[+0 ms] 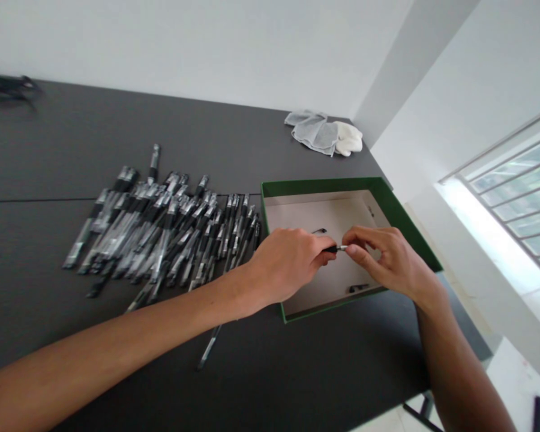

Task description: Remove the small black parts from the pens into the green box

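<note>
Over the shallow green cardboard box (389, 201) near the dark counter's (49, 156) right edge, the left hand (285, 264) and right hand (387, 255) each pinch shut on one slim black pen (335, 248) between them. Heaped black pens (162, 231) lie just left.

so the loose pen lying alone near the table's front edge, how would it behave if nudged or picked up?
The pen is slim and round, so a sideways nudge would probably roll it on the smooth table. It looks straight and rigid, likely stiff and light. Its thin barrel may be slippery, so it could slip from a loose pinch.
</note>
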Action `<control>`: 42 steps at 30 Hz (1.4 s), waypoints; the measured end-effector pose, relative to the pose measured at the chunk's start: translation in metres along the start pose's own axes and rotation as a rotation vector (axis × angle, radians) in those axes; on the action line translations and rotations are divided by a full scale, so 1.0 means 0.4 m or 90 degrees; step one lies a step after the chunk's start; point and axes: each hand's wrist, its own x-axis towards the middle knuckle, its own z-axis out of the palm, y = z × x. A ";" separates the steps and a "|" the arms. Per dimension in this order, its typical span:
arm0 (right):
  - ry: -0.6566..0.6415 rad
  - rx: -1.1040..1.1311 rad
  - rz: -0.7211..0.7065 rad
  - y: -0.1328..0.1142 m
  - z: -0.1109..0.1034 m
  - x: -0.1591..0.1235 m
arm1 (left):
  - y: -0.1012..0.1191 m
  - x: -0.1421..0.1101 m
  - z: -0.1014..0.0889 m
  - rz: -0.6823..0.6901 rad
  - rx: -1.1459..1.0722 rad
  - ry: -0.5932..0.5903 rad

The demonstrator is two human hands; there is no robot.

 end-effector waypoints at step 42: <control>-0.182 -0.130 0.199 0.112 0.007 -0.013 | -0.010 -0.006 0.013 -0.052 -0.200 0.112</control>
